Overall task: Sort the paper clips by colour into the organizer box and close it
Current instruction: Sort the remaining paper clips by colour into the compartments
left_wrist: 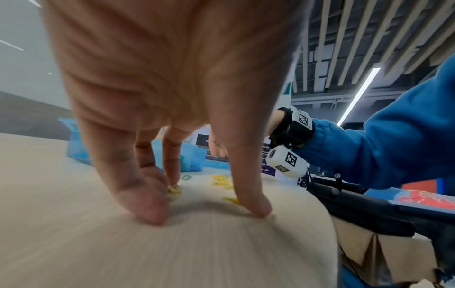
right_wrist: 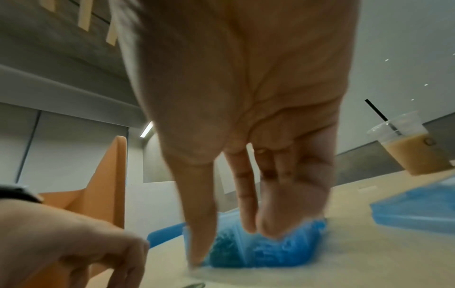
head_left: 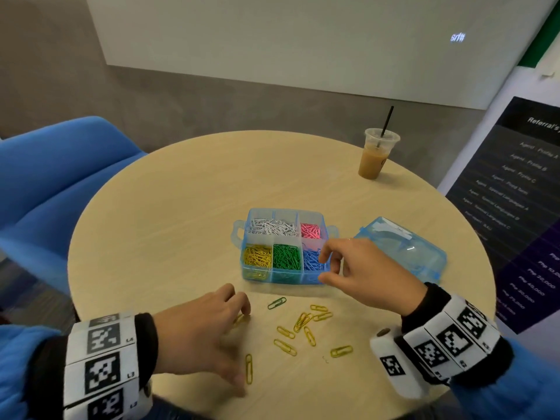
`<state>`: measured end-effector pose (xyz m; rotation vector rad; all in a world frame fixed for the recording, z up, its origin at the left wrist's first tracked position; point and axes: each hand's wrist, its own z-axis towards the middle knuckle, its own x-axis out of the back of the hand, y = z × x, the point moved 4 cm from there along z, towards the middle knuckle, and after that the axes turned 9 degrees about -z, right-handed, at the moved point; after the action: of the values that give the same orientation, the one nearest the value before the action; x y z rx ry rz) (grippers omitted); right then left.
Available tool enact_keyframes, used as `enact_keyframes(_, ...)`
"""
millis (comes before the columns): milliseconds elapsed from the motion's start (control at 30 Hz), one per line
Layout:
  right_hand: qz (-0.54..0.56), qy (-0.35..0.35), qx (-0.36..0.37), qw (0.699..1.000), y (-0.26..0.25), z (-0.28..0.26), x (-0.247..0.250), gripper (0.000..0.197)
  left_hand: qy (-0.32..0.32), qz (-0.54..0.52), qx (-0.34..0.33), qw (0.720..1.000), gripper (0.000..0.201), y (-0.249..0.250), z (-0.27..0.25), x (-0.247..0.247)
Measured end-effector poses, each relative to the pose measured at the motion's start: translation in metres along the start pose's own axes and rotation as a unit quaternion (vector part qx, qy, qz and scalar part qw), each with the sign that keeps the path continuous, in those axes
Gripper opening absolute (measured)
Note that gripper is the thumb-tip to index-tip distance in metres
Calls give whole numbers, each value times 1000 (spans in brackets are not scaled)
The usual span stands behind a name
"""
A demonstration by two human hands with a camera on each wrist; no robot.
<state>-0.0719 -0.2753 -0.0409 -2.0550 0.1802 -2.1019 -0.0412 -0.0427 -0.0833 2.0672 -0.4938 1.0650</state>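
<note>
A round wooden bench (head_left: 181, 207) is carrying everything. Ahead of both hands, an open organizer box (head_left: 283, 277) is sitting with white, pink, yellow, green and blue clips filling separate compartments. Its lid (head_left: 403, 247) is lying just right of the right hand. An iced drink (head_left: 377, 156) is standing well beyond that hand. The right hand (head_left: 363, 271) is hovering over the blue compartment, fingers loosely curled, thumb apart, holding nothing visible. The left hand (head_left: 197, 331) is reaching down to the bench, fingertips (left_wrist: 152, 212) touching it, two fingers closing on a yellow clip (left_wrist: 174, 188). Loose yellow clips (head_left: 303, 328) are lying between the hands, with one green clip (head_left: 277, 303) nearer the box.
</note>
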Motion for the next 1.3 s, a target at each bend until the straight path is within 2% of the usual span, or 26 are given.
enact_keyframes(100, -23, -90, 4, 996, -2, -14, -11, 32, 2, -23, 3, 1000, 78, 4, 2, -4)
enact_keyframes(200, -34, -238, -34, 970, 1, -32, -25, 74, 2, -27, -1, 1000, 68, 10, 6, -6)
enact_keyframes(267, -57, -289, -37, 955, 1, -40, -31, 89, -6, -25, -1, 1000, 62, 15, 10, -7)
enact_keyframes(400, -37, -250, -16, 967, -2, -37, -36, 82, -1, -17, -8, 1000, 51, 25, 23, -8)
enact_keyframes(667, -30, -187, 44, 981, -9, -14, -35, 41, 27, -39, -36, 998, 43, 46, 49, -3)
enact_keyframes(833, 5, -171, 57, 984, -13, -16, -38, 20, 44, 18, -60, 997, 36, 59, 55, -8)
enact_keyframes(1033, 21, -178, 70, 981, -11, -19, -39, 17, 59, 70, -70, 993, 58, 67, 59, -5)
enact_keyframes(1100, 18, -171, 66, 983, -8, -22, -33, 27, 49, 68, -81, 993, 60, 68, 59, -3)
enact_keyframes(1200, -14, -194, 44, 980, -2, -30, -30, 41, 30, 65, -93, 993, 52, 70, 60, 0)
enact_keyframes(1300, 7, -184, 45, 982, -3, -33, -34, 34, 23, 59, -107, 992, 37, 72, 65, 1)
